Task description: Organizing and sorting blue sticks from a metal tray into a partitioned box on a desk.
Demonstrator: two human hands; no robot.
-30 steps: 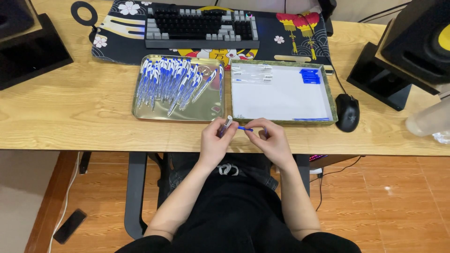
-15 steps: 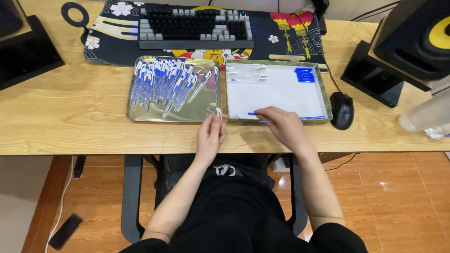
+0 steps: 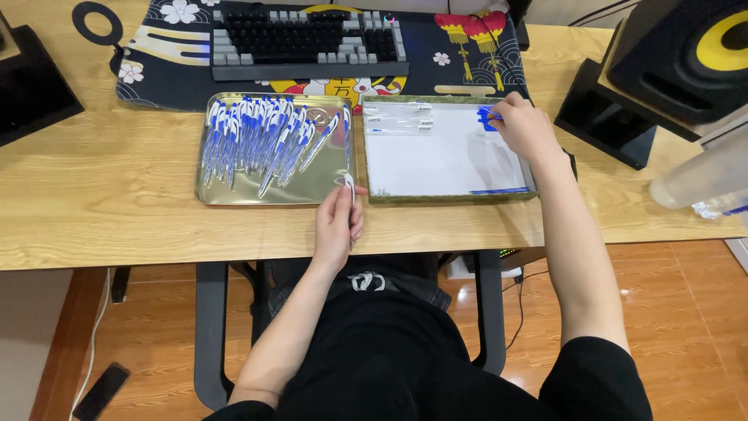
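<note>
Pens (image 3: 261, 140) with blue caps lie heaped in the metal tray (image 3: 234, 193) on the left part of the tabletop (image 3: 101, 203). Just beside the tray's right edge, the left hand (image 3: 336, 226) is closed around one white pen barrel (image 3: 349, 185), held upright. Further right, the white tray (image 3: 444, 160) holds clear parts and a small pile of blue caps (image 3: 487, 118); the right hand (image 3: 523, 129) pinches at this pile. To do it well, the person should probably lift only one cap and keep the barrel steady.
</note>
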